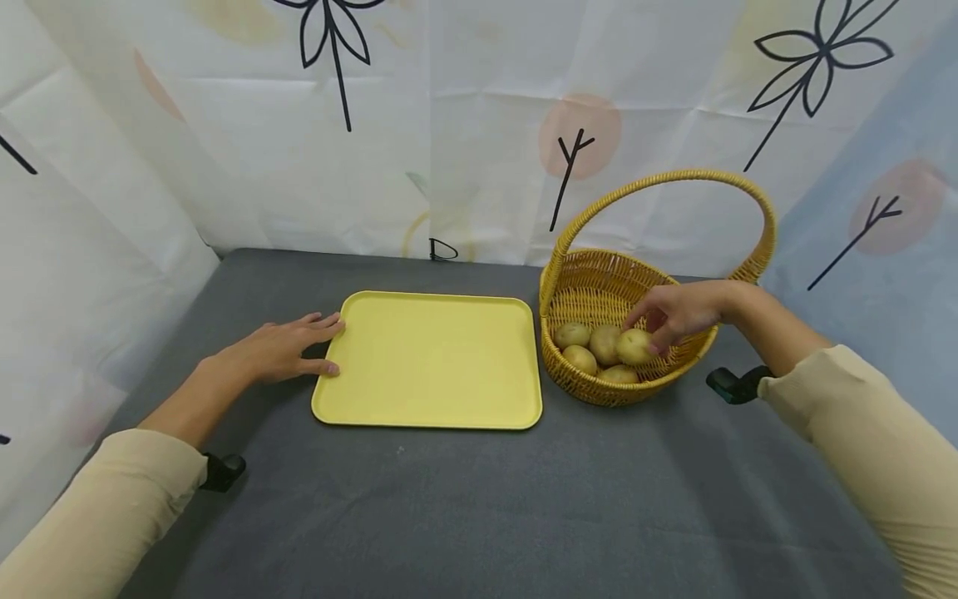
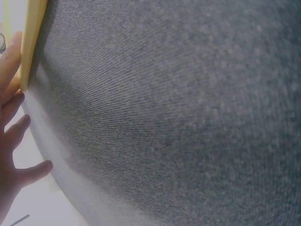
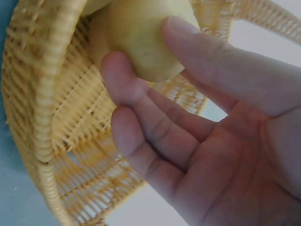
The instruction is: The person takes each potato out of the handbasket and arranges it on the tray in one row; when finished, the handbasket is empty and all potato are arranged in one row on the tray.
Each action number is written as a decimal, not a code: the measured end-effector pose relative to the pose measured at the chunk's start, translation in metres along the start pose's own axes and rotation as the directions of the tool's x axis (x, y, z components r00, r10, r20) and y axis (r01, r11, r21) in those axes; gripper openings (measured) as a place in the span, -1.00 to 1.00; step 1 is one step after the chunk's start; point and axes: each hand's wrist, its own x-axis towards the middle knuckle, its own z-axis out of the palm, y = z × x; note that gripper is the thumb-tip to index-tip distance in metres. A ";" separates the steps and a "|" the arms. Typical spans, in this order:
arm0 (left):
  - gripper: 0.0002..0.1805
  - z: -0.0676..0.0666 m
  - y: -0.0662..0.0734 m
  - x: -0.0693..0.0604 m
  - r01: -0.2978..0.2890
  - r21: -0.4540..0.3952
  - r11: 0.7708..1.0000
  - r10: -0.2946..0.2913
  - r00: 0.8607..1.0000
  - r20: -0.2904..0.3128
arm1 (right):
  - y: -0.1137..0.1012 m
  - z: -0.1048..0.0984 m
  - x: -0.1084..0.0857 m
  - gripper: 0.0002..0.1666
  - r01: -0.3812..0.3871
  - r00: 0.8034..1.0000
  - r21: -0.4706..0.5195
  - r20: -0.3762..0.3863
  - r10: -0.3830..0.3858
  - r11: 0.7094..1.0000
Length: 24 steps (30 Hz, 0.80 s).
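Note:
A yellow rectangular tray (image 1: 434,362) lies flat on the grey cloth. My left hand (image 1: 288,349) rests at its left edge, fingers spread, with fingertips and thumb touching the rim. To the tray's right stands a woven yellow basket (image 1: 599,287) with a tall arched handle, holding several potatoes (image 1: 572,334). Inside the basket my right hand (image 1: 684,312) grips one potato (image 1: 634,347) between thumb and fingers. Up close in the right wrist view, the thumb presses on that potato (image 3: 146,37), while the other fingers curl beneath it.
Grey cloth (image 1: 449,507) covers the table. A white printed curtain (image 1: 479,125) hangs behind and to the left, with a bluish panel (image 1: 898,249) at the right. The basket handle (image 1: 674,176) arches above my right hand.

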 end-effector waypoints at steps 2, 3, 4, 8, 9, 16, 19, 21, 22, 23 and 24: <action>-0.04 0.000 0.000 0.000 -0.001 0.003 1.000 0.001 1.000 0.003 | -0.004 0.002 -0.002 -0.35 0.032 0.999 -0.011 -0.024 -0.032 0.999; -0.05 0.000 0.000 0.000 -0.001 0.002 1.000 0.001 1.000 0.005 | -0.006 0.003 -0.004 -0.36 0.050 0.998 -0.018 -0.039 -0.051 0.999; -0.06 0.000 0.001 -0.001 0.000 0.001 1.000 0.000 1.000 0.007 | -0.009 0.005 -0.005 -0.36 0.065 0.996 -0.029 -0.057 -0.067 0.997; -0.08 -0.001 0.001 -0.001 -0.002 -0.001 1.000 0.002 1.000 0.010 | -0.020 0.011 -0.007 -0.39 0.136 0.978 -0.059 -0.151 -0.144 0.989; -0.08 -0.001 0.001 0.000 -0.001 -0.001 1.000 0.001 1.000 0.011 | -0.022 0.013 -0.007 -0.41 0.154 0.971 -0.051 -0.177 -0.160 0.987; -0.07 0.000 0.000 0.000 0.004 0.012 1.000 -0.004 1.000 0.013 | -0.043 0.027 0.012 -0.43 0.304 0.903 0.067 -0.337 -0.266 0.950; -0.06 0.002 0.000 0.000 0.004 0.015 1.000 -0.004 1.000 0.014 | -0.053 0.034 0.026 -0.44 0.370 0.880 0.132 -0.367 -0.301 0.920; -0.05 0.002 -0.001 0.001 0.002 0.018 1.000 -0.002 1.000 0.012 | -0.062 0.040 0.036 -0.43 0.398 0.870 0.172 -0.384 -0.310 0.901; -0.05 0.002 -0.002 0.001 0.001 0.018 1.000 -0.001 1.000 0.011 | -0.066 0.043 0.040 -0.42 0.414 0.862 0.185 -0.395 -0.318 0.891; -0.04 0.003 -0.002 0.001 0.001 0.018 1.000 -0.002 1.000 0.011 | -0.070 0.045 0.045 -0.40 0.426 0.856 0.198 -0.404 -0.323 0.883; -0.04 0.003 -0.002 0.002 0.002 0.018 1.000 -0.002 1.000 0.012 | -0.074 0.048 0.050 -0.39 0.437 0.851 0.212 -0.412 -0.326 0.874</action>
